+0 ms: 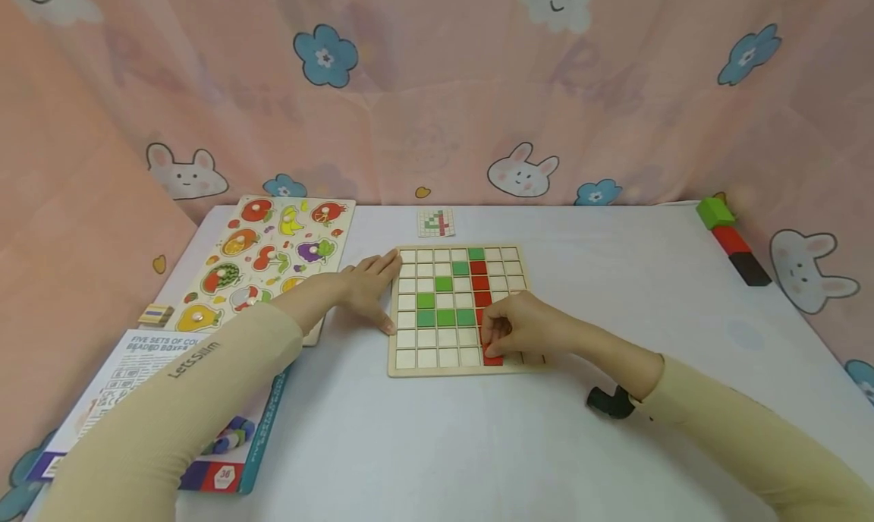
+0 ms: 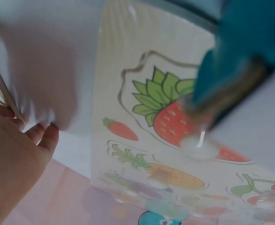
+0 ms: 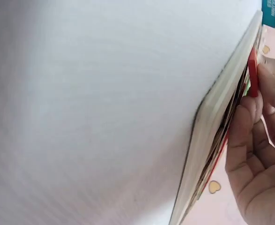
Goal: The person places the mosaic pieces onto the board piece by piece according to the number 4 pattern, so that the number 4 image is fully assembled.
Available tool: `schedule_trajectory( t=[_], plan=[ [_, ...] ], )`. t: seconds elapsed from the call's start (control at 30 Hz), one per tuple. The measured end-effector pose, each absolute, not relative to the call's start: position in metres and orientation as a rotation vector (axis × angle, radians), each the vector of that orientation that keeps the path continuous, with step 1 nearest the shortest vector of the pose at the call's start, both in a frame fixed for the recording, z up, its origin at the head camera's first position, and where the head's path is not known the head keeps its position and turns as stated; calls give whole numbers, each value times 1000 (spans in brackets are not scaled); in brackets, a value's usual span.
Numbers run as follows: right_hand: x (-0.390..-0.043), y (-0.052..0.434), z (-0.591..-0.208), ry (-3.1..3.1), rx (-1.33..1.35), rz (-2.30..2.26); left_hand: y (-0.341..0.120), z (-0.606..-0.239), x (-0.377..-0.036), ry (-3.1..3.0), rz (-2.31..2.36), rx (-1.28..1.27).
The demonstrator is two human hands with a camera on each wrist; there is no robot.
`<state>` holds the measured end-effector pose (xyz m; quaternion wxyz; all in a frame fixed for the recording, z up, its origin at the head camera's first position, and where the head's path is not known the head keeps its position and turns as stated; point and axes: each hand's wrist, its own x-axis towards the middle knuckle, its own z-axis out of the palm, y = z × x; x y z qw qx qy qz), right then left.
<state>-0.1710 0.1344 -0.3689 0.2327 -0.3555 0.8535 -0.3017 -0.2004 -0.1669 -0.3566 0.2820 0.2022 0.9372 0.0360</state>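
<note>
A wooden grid board (image 1: 437, 371) lies in the middle of the table. Green square tiles (image 1: 444, 284) form a diagonal and a short row in it, and red tiles (image 1: 480, 283) run down one column. My right hand (image 1: 529, 325) pinches a red tile (image 3: 253, 72) between thumb and fingertips at that column's bottom; in the right wrist view the tile stands tilted over the board. With fingers spread, my left hand (image 1: 369, 287) rests against the board's left edge. Behind the board lies a small pattern card (image 1: 435, 222) showing green and red squares.
On the left are a fruit puzzle board (image 1: 269, 234), a teal-edged box (image 1: 269, 423) and a small striped block (image 1: 155, 315). A black object (image 1: 610, 403) lies by my right wrist. Green, red (image 1: 730, 240) and black pieces line the far right edge.
</note>
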Motion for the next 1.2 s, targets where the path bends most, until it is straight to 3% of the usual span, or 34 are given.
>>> schedule_trajectory(
  t=[0.43,0.93,1.2],
  plan=[
    [-168,139,-363,2372,-1029,-786,-167,-355,-200,2501,102,530],
    [-203,240,-343,2199,-672,-562,-168,-356,-199,2499,101,535],
    [-195,255,-351,2202,-722,-549,-167,-354,-199,2505,98,531]
  ],
)
